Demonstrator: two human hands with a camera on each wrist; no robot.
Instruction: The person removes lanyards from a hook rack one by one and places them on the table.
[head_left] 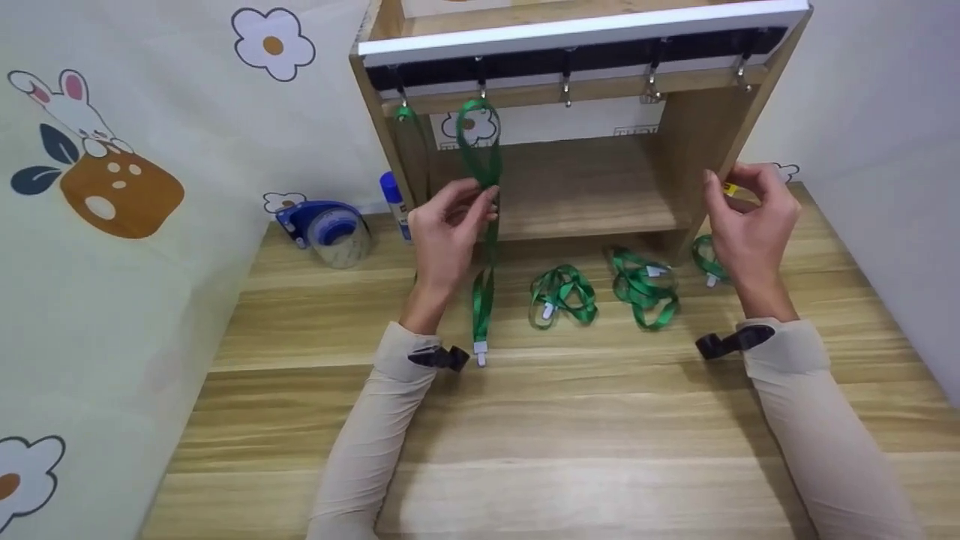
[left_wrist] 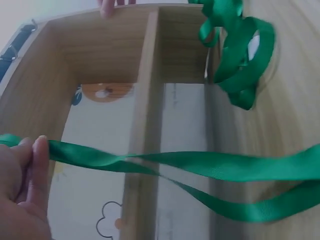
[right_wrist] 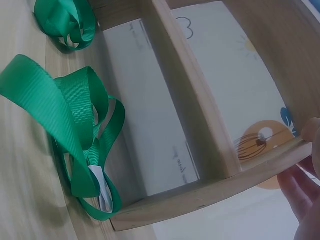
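Green lanyard hangs from a hook on the wooden rack, its clip end reaching the table. The left hand pinches its strap near the loop. The right hand, fingers curled, grips the rack's right side panel. Three more lanyards lie coiled on the table between the hands. A tape dispenser sits far left.

Your right hand hides part of the rightmost lanyard and whatever small yellow thing it pinches. The rack top runs off the head view's edge.
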